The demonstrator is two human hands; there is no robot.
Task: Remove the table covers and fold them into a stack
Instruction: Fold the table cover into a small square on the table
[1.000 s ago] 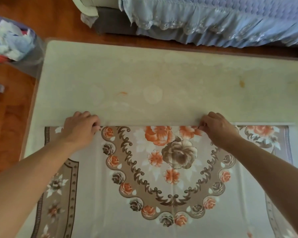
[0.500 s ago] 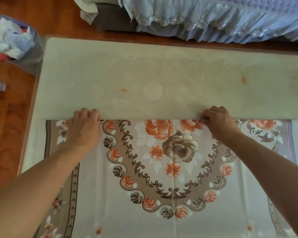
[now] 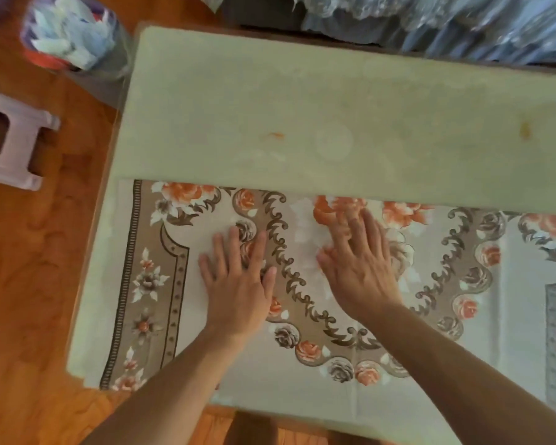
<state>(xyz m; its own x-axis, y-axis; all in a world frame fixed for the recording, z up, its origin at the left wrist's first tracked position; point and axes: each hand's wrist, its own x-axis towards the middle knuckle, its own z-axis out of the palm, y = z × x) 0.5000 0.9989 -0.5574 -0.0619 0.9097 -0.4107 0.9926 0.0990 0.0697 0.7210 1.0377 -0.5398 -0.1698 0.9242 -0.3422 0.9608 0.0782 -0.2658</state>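
Floral table cover (image 3: 302,364): lay folded on the near half of the bench (image 3: 302,107), fold edge facing the far side, long axis running left to right along the bench. Left hand (image 3: 238,284) and right hand (image 3: 360,268): both flat, fingers spread, gripping nothing, pressing the cover's middle, apparently to flatten the fold.

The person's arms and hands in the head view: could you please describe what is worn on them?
Nothing visible is worn: the left hand and right hand are bare, without gloves, rings or a watch. Both forearms are uncovered up to the frame's edge, with no sleeve in view.
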